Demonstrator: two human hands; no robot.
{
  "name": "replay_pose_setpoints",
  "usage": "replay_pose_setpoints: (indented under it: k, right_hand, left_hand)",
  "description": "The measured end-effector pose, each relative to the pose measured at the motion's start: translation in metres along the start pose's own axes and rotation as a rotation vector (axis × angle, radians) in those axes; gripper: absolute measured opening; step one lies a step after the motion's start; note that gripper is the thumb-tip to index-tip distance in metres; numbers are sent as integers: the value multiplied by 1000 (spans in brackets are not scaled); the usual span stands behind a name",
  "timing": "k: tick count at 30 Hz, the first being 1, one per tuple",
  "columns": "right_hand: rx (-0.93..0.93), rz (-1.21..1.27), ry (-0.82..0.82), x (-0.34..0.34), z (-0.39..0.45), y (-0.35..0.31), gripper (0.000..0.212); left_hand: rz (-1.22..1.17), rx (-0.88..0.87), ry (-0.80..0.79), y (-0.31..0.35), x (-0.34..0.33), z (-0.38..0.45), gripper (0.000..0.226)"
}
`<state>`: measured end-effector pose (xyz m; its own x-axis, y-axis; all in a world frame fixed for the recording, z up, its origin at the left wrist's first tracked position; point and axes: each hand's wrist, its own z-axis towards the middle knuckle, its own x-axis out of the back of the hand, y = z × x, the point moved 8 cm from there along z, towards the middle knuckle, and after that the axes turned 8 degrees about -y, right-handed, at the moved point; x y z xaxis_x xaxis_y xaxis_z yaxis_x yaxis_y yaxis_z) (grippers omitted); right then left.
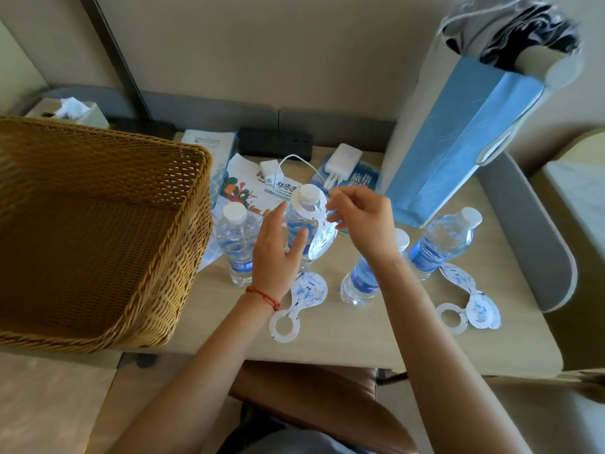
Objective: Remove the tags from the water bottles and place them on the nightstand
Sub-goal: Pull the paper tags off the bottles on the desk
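Head view looks down at two bare hands working on a water bottle that stands on the pale wooden nightstand. Its left hand has fingers spread and lies against the side of the bottle to keep it steady. Its right hand pinches the edge of the paper tag, just beside the white cap. The tag's ring sits around the bottle neck, right by the pinch, and its wide end hangs down below it. I think the tag is thin, light and bendy, and it could rip, so the best place to hold it is the ring, to lift it up over the cap. The bottle is clear, smooth plastic, full of water, so it may be heavy and a bit slippery. Below the left wrist a loose tag lies flat. Well to the left of the grip sits a woven basket, rough and brown.
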<state>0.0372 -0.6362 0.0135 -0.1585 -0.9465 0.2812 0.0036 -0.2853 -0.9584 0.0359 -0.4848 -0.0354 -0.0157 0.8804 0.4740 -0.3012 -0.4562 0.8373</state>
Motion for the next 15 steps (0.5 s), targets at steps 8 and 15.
replay_pose_setpoints:
  k: [8, 15]
  right_hand:
    - [-166, -144, 0, 6, 42, 15, 20]
    - [-245, -212, -69, -10, 48, 30, 33]
  left_hand:
    - [-31, 70, -56, -17, -15, 17, 49]
    - [-122, 101, -100, -24, -21, 19, 58]
